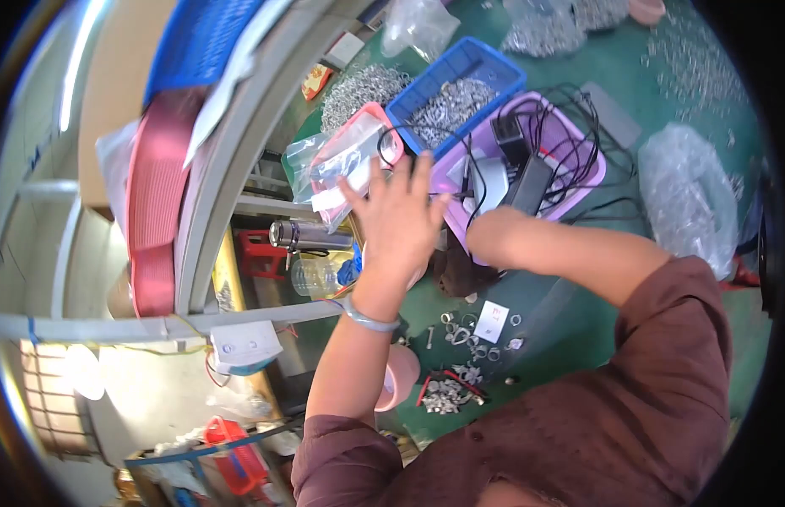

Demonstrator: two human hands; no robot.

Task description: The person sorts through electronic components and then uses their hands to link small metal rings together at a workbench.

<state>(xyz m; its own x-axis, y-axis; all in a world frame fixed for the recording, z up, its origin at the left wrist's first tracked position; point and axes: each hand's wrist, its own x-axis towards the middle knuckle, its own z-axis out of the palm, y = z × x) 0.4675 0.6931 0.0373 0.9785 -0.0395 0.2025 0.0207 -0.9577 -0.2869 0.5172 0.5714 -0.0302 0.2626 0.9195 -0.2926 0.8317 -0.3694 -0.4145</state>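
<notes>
Green tabletop [548, 317] carries, beside a blue bin [494, 59], the lilac basket [450, 176], probably stiff, weighted by adapters [532, 184], best held at the rim; left hand [399, 215], fingers spread; right hand [491, 237], fingers hidden, state undeterminable.

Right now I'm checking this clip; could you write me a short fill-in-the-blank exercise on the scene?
1. The spread-fingered hand, with a pale bracelet at its wrist, is the person's ____ one.
2. The basin holding black block-shaped devices is coloured ____.
3. The neighbouring basket, which holds many small metal pieces, is coloured ____.
4. The tabletop under the small white card is coloured ____.

Missing words: left; purple; blue; green.
</notes>
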